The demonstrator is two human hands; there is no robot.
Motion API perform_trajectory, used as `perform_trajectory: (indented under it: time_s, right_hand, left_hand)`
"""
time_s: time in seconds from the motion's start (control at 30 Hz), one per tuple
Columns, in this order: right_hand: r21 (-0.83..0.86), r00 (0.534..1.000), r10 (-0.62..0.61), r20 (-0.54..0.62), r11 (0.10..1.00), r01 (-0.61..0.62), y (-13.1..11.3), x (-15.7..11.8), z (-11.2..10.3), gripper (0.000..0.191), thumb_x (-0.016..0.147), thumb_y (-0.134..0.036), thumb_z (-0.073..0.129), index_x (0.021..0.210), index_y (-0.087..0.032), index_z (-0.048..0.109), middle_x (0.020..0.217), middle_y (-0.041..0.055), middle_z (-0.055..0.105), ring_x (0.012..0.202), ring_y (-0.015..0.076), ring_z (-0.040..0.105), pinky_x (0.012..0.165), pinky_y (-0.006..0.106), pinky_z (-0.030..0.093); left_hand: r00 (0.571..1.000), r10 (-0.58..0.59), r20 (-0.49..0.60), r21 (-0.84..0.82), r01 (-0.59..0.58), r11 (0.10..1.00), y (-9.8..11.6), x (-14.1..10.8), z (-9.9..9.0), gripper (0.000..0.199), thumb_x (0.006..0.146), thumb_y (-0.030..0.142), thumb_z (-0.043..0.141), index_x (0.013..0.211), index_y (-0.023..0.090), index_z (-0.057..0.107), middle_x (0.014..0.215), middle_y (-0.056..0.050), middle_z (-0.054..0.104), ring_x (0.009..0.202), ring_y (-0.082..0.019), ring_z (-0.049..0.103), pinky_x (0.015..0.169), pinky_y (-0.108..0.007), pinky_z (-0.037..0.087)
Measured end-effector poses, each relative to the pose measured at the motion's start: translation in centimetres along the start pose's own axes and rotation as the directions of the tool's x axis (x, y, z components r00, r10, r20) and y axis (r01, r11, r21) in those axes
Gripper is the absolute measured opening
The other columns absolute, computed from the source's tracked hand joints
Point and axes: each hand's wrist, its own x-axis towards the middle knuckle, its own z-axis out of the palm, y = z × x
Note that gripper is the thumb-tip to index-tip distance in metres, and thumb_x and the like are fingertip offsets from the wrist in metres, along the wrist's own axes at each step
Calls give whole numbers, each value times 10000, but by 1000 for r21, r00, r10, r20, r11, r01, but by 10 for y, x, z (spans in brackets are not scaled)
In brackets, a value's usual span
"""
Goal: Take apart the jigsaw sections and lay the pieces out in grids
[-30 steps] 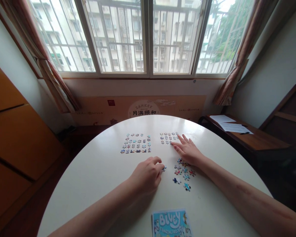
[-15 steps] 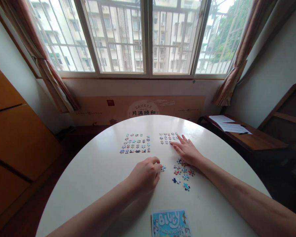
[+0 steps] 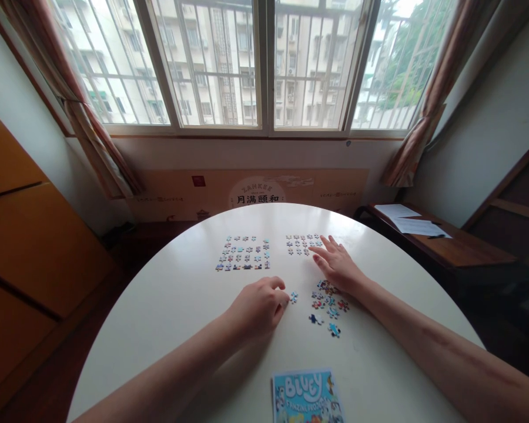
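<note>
My left hand (image 3: 261,302) is over the middle of the white table (image 3: 167,329), its fingers curled, with the fingertips beside a single blue puzzle piece (image 3: 294,297); what they hold, if anything, is hidden. My right hand (image 3: 336,262) lies with fingers spread at the right edge of a small grid of puzzle pieces (image 3: 297,244). A larger arrangement of pieces (image 3: 247,258) in rows is to the left. Loose pieces (image 3: 330,301) form a pile near my right wrist.
A blue Bluey picture card (image 3: 307,396) lies at the table's near edge. Papers (image 3: 412,225) and pens rest on a brown side table (image 3: 476,249) at the right. Behind the round table stands a printed cardboard panel (image 3: 339,191) under the window.
My right hand has drawn back slightly from the piece at the end of the small grid's lowest row. The view has shifted a little; my left hand stays beside the single piece.
</note>
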Motion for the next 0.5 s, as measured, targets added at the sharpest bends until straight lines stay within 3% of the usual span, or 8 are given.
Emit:
perform_trajectory:
  time_s: [0.13, 0.27, 0.5]
  right_hand:
    - [27, 973, -214, -81, 976, 217, -12, -12, -16, 349, 1007, -377, 436, 1131, -257, 739, 1593, 77, 336, 1513, 333, 149, 1168, 619, 207]
    - [101, 893, -447, 40, 891, 442, -31, -27, -31, 267, 980, -365, 516, 1023, -313, 774, 1610, -1, 298, 1518, 316, 136, 1164, 635, 204]
    - [167, 853, -498, 154, 864, 474, -54, -41, -34, 246, 967, -383, 549, 1116, -381, 745, 1627, -51, 233, 1525, 311, 90, 1181, 643, 139]
  left_hand:
    - [1000, 4, -4, -13, -4, 1000, -2, 0, 1, 239, 910, 211, 538, 802, 224, 751, 1119, -71, 684, 894, -203, 653, 785, -361, 537]
    - [1000, 26, -3, -6, -26, 1000, -2, 1, 2, 212, 898, 209, 555, 897, 255, 762, 1117, -71, 682, 928, -230, 639, 778, -385, 535]
    - [1000, 19, 5, -20, -19, 1000, -2, 3, 2, 239, 890, 189, 554, 961, 253, 773, 1060, -77, 690, 917, -229, 633, 784, -385, 535]
